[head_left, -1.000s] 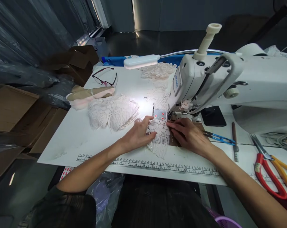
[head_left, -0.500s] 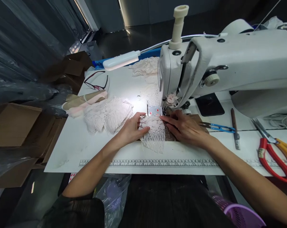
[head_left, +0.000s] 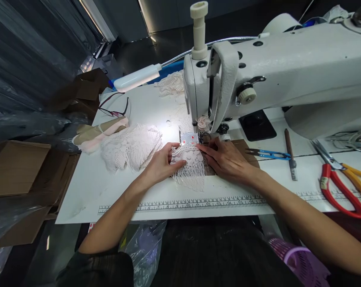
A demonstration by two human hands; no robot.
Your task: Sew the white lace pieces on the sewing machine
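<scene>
A strip of white lace (head_left: 191,171) lies on the white table (head_left: 87,187) in front of the needle of a white sewing machine (head_left: 273,75). My left hand (head_left: 161,163) rests on the lace's left edge, fingers curled and pressing it down. On the right edge lies my right hand (head_left: 225,159), fingers stretched flat toward the presser foot (head_left: 203,137). A small red-dotted patch (head_left: 189,138) sits just behind the lace under the lamp's light.
A heap of lace (head_left: 129,145), a beige roll (head_left: 99,129) and glasses (head_left: 113,107) lie at the left. Blue thread snips (head_left: 268,153), a seam tool (head_left: 289,159) and red and yellow scissors (head_left: 343,187) lie at the right. Cardboard boxes (head_left: 16,167) stand beside the table.
My head has shifted, so the machine now looms larger and more central. Both hands stay on the lace and have eased it slightly toward the needle.
</scene>
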